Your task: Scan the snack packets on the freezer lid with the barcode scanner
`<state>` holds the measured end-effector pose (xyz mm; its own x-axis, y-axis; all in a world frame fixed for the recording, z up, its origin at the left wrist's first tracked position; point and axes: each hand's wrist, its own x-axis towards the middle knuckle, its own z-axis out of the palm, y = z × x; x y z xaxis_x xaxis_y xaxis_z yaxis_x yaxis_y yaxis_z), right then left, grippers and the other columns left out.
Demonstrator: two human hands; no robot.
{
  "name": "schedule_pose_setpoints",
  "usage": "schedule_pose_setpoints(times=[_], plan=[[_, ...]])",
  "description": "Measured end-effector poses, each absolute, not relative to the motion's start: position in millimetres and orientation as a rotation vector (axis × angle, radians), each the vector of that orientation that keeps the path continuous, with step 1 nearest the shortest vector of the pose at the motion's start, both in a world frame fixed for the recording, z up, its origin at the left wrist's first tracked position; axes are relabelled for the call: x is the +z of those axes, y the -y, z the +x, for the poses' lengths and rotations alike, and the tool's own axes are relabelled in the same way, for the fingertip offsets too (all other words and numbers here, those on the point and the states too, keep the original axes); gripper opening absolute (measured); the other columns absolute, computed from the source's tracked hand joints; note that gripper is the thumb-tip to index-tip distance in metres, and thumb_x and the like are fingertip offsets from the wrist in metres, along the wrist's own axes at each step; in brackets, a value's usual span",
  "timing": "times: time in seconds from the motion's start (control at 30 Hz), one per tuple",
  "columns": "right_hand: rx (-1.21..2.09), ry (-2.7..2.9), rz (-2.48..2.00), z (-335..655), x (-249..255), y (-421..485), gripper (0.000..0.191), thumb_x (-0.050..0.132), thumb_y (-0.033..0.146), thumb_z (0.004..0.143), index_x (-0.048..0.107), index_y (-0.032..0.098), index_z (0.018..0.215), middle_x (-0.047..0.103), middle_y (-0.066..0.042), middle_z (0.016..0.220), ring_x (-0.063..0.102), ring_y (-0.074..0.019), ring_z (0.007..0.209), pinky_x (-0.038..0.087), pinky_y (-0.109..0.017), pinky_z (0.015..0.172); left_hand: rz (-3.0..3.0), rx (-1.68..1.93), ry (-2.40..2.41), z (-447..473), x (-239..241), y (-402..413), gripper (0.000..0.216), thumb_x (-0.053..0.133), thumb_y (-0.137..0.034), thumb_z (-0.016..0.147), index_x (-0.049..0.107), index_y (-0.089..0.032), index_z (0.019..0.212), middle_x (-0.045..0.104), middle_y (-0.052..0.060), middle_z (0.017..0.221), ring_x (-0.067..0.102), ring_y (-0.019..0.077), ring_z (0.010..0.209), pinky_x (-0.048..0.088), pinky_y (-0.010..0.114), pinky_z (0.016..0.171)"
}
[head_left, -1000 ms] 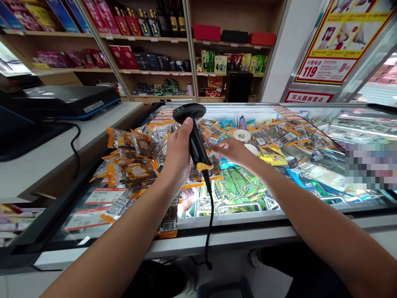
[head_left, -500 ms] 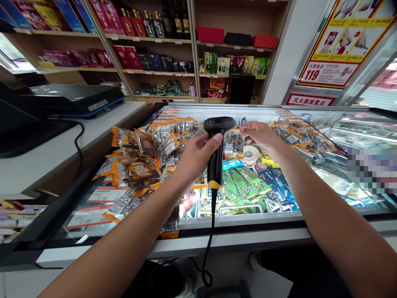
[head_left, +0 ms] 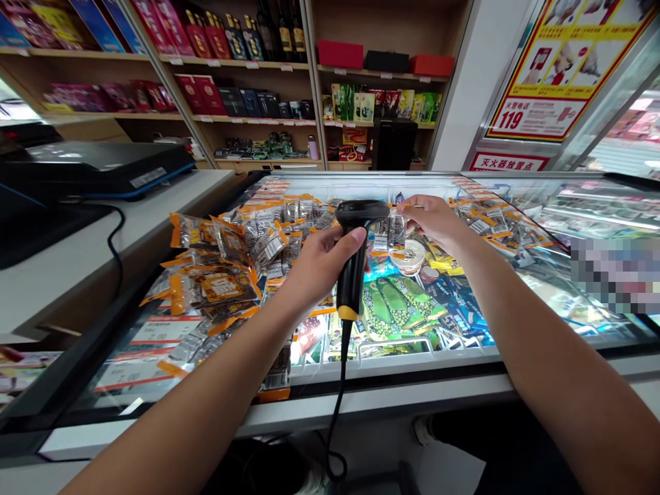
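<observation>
My left hand (head_left: 324,265) is wrapped round the handle of a black barcode scanner (head_left: 351,275), held upright with its head at the top and its cable hanging down. Just right of the scanner's head, my right hand (head_left: 430,218) pinches the upper corner of a clear snack packet (head_left: 396,232) with orange ends. A printed label shows on the packet's face; part of it is behind the scanner. To the left, a heap of similar orange-edged snack packets (head_left: 221,285) lies on the freezer's glass top. More such packets (head_left: 498,223) lie beyond my right hand.
Under the glass of the chest freezer (head_left: 412,395) are green ice-cream packs (head_left: 397,306) and a round tub (head_left: 410,256). A counter (head_left: 46,289) with a weighing scale (head_left: 103,165) stands at the left. Stocked shelves (head_left: 237,120) line the back.
The view has shifted slightly, so most things sit a little further left. Both hands keep their holds on the scanner and the packet.
</observation>
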<state>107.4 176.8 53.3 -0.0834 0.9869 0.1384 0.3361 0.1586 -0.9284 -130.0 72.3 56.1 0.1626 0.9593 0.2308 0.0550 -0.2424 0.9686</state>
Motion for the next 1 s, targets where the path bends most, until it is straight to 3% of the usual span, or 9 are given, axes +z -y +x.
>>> schedule_pose_setpoints(times=[0.1, 0.23, 0.37, 0.5, 0.57, 0.7, 0.83, 1.0], plan=[[0.786, 1.604, -1.407, 119, 51, -185, 0.022, 0.071, 0.042, 0.09, 0.07, 0.02, 0.096, 0.071, -0.006, 0.083, 0.064, -0.0172, 0.067, 0.049, -0.031, 0.063, 1.467, 1.262, -1.013, -128, 59, -72, 0.047, 0.065, -0.065, 0.088, 0.066, -0.018, 0.082, 0.071, 0.007, 0.07, 0.062, 0.0161, 0.058, 0.046, 0.027, 0.052], [0.237, 1.593, -1.657, 162, 46, -204, 0.023, 0.057, 0.032, 0.095, 0.072, 0.018, 0.107, 0.074, -0.011, 0.087, 0.069, -0.0263, 0.078, 0.051, -0.04, 0.073, 1.357, 1.358, -1.036, -127, 62, -72, 0.047, 0.065, -0.066, 0.086, 0.063, -0.019, 0.084, 0.069, 0.005, 0.068, 0.057, 0.0137, 0.051, 0.041, 0.026, 0.046], [-0.176, 1.499, -1.852, 207, 41, -217, 0.04, 0.048, 0.031, 0.1, 0.068, 0.016, 0.131, 0.074, -0.019, 0.114, 0.064, -0.0386, 0.114, 0.047, -0.053, 0.094, 1.313, 1.41, -1.036, -129, 61, -75, 0.048, 0.064, -0.067, 0.086, 0.064, -0.019, 0.085, 0.068, 0.005, 0.068, 0.057, 0.0139, 0.052, 0.042, 0.026, 0.046], [-0.35, 1.447, -1.907, 188, 38, -212, 0.056, 0.055, 0.036, 0.097, 0.056, 0.017, 0.149, 0.053, -0.023, 0.149, 0.042, -0.0477, 0.138, 0.038, -0.063, 0.104, 1.249, 1.503, -1.004, -133, 60, -80, 0.051, 0.065, -0.07, 0.084, 0.066, -0.02, 0.086, 0.067, 0.004, 0.07, 0.057, 0.0135, 0.053, 0.042, 0.026, 0.045], [-0.32, 1.656, -1.763, 151, 33, -202, 0.056, 0.051, 0.039, 0.1, 0.053, 0.017, 0.152, 0.05, -0.02, 0.153, 0.042, -0.0435, 0.141, 0.037, -0.062, 0.109, 1.203, 1.558, -1.005, -135, 62, -81, 0.051, 0.066, -0.071, 0.083, 0.067, -0.02, 0.087, 0.067, 0.004, 0.07, 0.058, 0.0135, 0.054, 0.042, 0.026, 0.045], [0.102, 2.115, -1.359, 65, 12, -179, 0.052, 0.044, 0.05, 0.104, 0.059, 0.022, 0.145, 0.061, -0.014, 0.145, 0.051, -0.0354, 0.137, 0.04, -0.055, 0.113, 1.176, 1.636, -1.033, -137, 66, -81, 0.052, 0.065, -0.072, 0.083, 0.066, -0.021, 0.092, 0.067, 0.003, 0.07, 0.062, 0.0145, 0.058, 0.044, 0.025, 0.047], [0.406, 2.073, -1.376, 21, -9, -169, 0.055, 0.059, 0.066, 0.093, 0.067, 0.024, 0.128, 0.07, -0.014, 0.127, 0.061, -0.0373, 0.123, 0.049, -0.056, 0.101, 1.202, 1.649, -1.034, -137, 66, -82, 0.053, 0.062, -0.074, 0.084, 0.066, -0.021, 0.093, 0.068, 0.003, 0.069, 0.064, 0.0154, 0.058, 0.045, 0.026, 0.049], [0.757, 1.915, -1.324, 25, -11, -173, 0.048, 0.065, 0.052, 0.091, 0.064, 0.025, 0.131, 0.073, -0.011, 0.121, 0.072, -0.0289, 0.1, 0.058, -0.046, 0.081, 1.193, 1.602, -1.051, -138, 63, -82, 0.051, 0.064, -0.072, 0.083, 0.066, -0.022, 0.093, 0.069, 0.004, 0.07, 0.063, 0.0155, 0.058, 0.045, 0.027, 0.047]])
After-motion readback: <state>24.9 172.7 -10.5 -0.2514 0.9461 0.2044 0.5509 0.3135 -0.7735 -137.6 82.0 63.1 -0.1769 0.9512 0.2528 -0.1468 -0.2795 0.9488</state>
